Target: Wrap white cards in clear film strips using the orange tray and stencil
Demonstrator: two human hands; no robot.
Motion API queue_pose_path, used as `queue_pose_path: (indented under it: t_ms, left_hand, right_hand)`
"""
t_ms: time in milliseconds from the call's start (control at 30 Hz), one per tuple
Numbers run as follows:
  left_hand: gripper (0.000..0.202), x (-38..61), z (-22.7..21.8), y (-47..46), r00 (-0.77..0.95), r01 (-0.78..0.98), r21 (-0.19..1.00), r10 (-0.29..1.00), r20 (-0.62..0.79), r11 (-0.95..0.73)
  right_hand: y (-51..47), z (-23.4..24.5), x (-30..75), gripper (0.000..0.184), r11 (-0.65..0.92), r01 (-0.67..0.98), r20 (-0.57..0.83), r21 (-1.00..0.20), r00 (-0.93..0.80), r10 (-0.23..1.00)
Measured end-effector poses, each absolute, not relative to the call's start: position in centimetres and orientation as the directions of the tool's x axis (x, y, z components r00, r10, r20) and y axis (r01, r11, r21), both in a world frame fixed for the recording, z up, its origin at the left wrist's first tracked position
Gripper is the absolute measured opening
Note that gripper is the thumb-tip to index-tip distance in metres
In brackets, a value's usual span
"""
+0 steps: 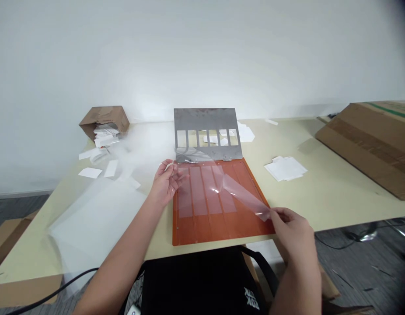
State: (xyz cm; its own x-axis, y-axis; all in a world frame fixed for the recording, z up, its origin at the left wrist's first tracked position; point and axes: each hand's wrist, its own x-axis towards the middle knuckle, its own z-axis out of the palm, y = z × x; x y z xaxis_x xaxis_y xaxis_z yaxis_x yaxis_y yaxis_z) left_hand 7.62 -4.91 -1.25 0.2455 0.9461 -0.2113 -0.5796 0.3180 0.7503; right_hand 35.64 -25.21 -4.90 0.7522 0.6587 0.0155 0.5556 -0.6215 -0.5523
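Observation:
A clear plastic sheet (235, 192) stretches between my two hands over a flat orange board (202, 229). My left hand (166, 181) pinches its far left part near the board's upper left corner. With thumb and fingers closed, my right hand (291, 227) grips the near right corner, beyond the board's right edge. Through the film, pale rectangles show on the ribbed orange surface. Joined to the board's far edge, a grey metal plate (205, 119) with several rectangular windows leans up and back. Whether the film touches the board is hard to tell.
Stacked translucent sheets (97, 218) lie left on the table (336, 183), overhanging its front edge. A small cardboard box (104, 114) holds white slips, with more scattered nearby. White cards (285, 168) lie to the right. A large cardboard box (369, 144) stands at the far right.

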Motion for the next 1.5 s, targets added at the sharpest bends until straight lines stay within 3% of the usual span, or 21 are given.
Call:
queue_pose_path:
  t_ms: [100,267,533,700,833,1000,1067,1133,1267,1367,1433,1500]
  left_hand:
    - [0.025,7.6,-1.3,-4.8,0.233,-0.578,0.754,0.948,-0.215,0.313]
    - [0.027,7.5,-1.5,-4.6,0.184,-0.581,0.763,0.959,-0.217,0.284]
    - [0.023,5.0,-0.6,-2.5,-0.127,-0.682,0.732,0.983,-0.131,0.009]
    - [0.021,3.0,-0.6,-1.1,-0.401,-0.652,0.758,0.849,-0.344,0.000]
    - [0.019,2.5,-1.1,-0.6,-0.332,-0.641,0.753,0.831,-0.447,0.149]
    - [0.031,3.1,-1.1,-0.9,-0.056,-0.566,0.721,0.854,-0.517,0.399]
    - [0.030,3.5,-0.9,-1.3,0.048,-0.446,0.767,0.868,-0.493,0.460]
    - [0.026,4.0,-0.9,-1.7,0.081,-0.244,0.874,0.907,-0.414,0.421]
    - [0.017,4.4,-1.3,-2.0,-0.055,0.024,0.979,0.978,-0.201,0.202]
    - [0.011,4.1,-1.7,-2.2,-0.179,0.164,0.984,0.983,-0.045,0.075]
    - [0.012,3.7,-2.0,-2.5,-0.230,0.313,0.950,0.972,0.054,0.021]
    - [0.018,3.5,-2.5,-2.8,-0.235,0.542,0.840,0.966,0.106,0.039]
  right_hand:
    - [-25.9,-5.1,36.4,0.031,-0.682,0.430,-0.117,-0.592,0.791,0.600]
    - [-27.1,-5.4,37.1,0.036,-0.692,0.362,-0.163,-0.625,0.806,0.569]
    - [-27.2,-4.2,35.1,0.039,-0.679,0.476,-0.099,-0.559,0.775,0.625]
    - [-26.7,-4.2,33.6,0.035,-0.657,0.517,-0.074,-0.548,0.752,0.655]
    - [-26.5,-4.0,33.1,0.033,-0.678,0.524,-0.088,-0.516,0.755,0.650]
    - [-26.9,-3.6,33.4,0.029,-0.741,0.543,-0.072,-0.396,0.786,0.614]
    - [-27.2,-3.6,33.6,0.028,-0.747,0.549,-0.066,-0.376,0.788,0.612]
    - [-27.5,-3.8,33.9,0.027,-0.754,0.558,-0.081,-0.348,0.783,0.617]
    - [-28.0,-4.4,34.1,0.031,-0.697,0.609,-0.109,-0.378,0.719,0.687]
    - [-28.0,-4.9,33.9,0.037,-0.526,0.722,0.023,-0.450,0.598,0.802]
    - [-27.9,-5.3,33.7,0.038,-0.450,0.797,0.134,-0.404,0.538,0.833]
    - [-27.7,-5.7,33.4,0.038,-0.418,0.844,0.197,-0.337,0.497,0.845]
